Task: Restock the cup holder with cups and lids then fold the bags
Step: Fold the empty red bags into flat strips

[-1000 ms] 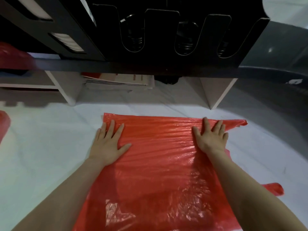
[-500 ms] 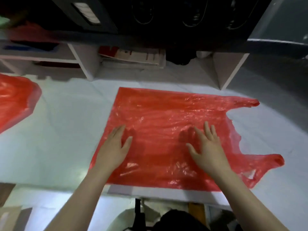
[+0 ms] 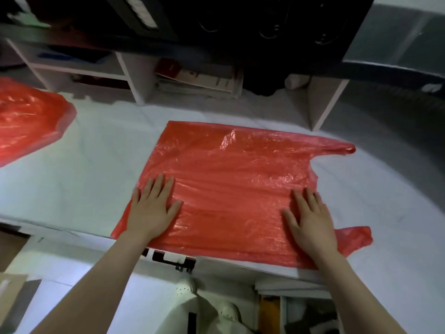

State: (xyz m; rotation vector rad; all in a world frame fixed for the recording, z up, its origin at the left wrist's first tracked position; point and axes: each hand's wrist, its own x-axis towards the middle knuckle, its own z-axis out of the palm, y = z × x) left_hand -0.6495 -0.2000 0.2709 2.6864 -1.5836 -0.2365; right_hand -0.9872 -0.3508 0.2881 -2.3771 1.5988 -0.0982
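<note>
A red plastic bag (image 3: 231, 174) lies flat on the white counter (image 3: 79, 169), its two handles pointing right. My left hand (image 3: 151, 209) presses palm-down on the bag's near left corner, fingers spread. My right hand (image 3: 310, 220) lies flat on the bag's near right part, next to the lower handle. Neither hand grips anything. A second red bag (image 3: 26, 119) lies at the far left of the counter. The black cup holder (image 3: 265, 20) hangs above at the back, its round openings dark.
Under the dark shelf are white cubbies (image 3: 134, 75) with stacked papers and boxes (image 3: 199, 80). The counter's front edge (image 3: 240, 263) runs just below the bag. Beneath it are a drawer handle (image 3: 171, 259), white shoes (image 3: 207, 307) and stored items.
Both hands slid toward me down the bag, from its far edge to its near edge, smoothing it. The view tilted down, showing the counter's front edge and the second bag.
</note>
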